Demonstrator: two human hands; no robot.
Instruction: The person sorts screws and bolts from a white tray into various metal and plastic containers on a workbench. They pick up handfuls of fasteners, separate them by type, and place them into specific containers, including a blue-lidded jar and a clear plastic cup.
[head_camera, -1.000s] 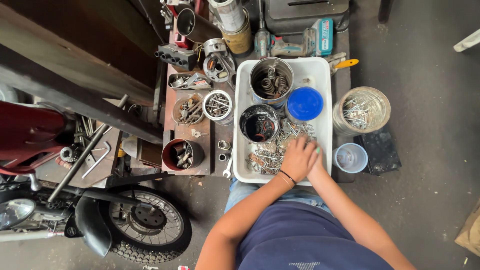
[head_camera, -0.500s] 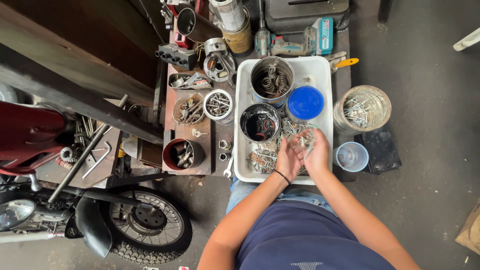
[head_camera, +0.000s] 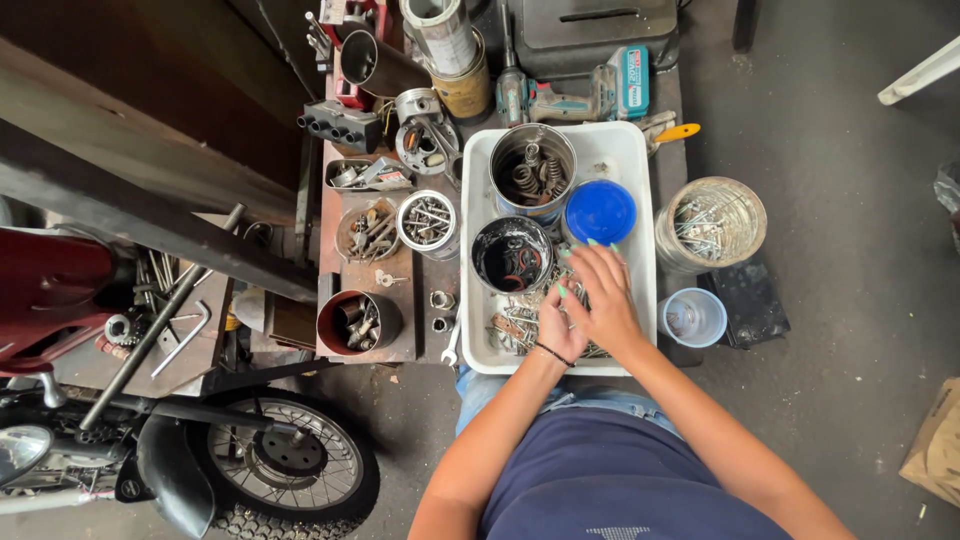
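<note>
Both hands, left hand (head_camera: 560, 325) and right hand (head_camera: 603, 295), rest half-open on loose bolts (head_camera: 515, 325) in the white tray (head_camera: 640, 160).

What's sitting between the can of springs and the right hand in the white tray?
In the head view, the blue lid lies between the can of springs and the right hand, inside the white tray; its fingertips nearly reach the lid's near edge.

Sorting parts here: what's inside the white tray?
The white tray holds a tin of springs, a dark tin, a blue lid and loose hardware; both hands cover the rest.
</note>
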